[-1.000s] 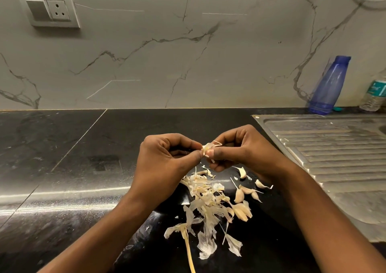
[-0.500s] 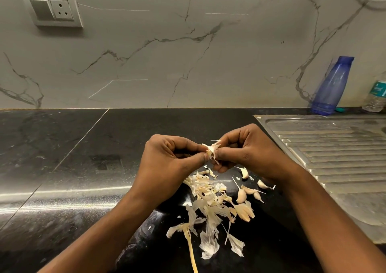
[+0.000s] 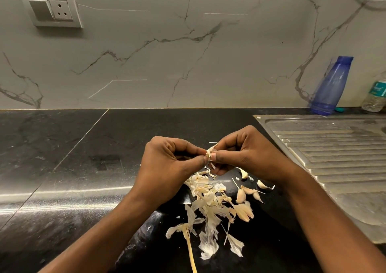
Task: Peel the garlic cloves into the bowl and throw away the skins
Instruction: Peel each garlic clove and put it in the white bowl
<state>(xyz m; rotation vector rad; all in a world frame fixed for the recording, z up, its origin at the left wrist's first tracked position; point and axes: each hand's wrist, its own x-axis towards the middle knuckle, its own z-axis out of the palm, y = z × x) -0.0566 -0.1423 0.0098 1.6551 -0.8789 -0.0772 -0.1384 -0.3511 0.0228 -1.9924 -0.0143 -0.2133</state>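
Nearest the camera, a pale dry garlic stem (image 3: 191, 249) and a loose heap of papery off-white garlic skins (image 3: 206, 205) lie on the polished black stone counter (image 3: 83, 168). Just right of the heap sit several unpeeled cream garlic cloves (image 3: 240, 195), a few touching, others slightly apart.

Above the heap, both hands meet thumb to thumb. The left hand (image 3: 169, 166) and the right hand (image 3: 246, 157) are each curled, thumb and forefinger pinching one small part-skinned garlic clove (image 3: 211, 153) held clear of the counter, skin shreds sticking out above and below it. Which hand steadies and which strips I cannot tell.

I judge the step in hand to be peeling, roughly midway, with the skins not yet binned. No bowl is in view, so my next move calls for pulling the last skin free, then finding the bowl for the bare clove.

Further right lies a ribbed stainless-steel drainboard (image 3: 334, 157). At the wall stand a translucent blue plastic bottle (image 3: 332, 86) and a clear water bottle with a teal label (image 3: 376, 97), whose white lettering is too small to read. Top left is a grey switch-and-socket plate (image 3: 52, 9), unmarked.
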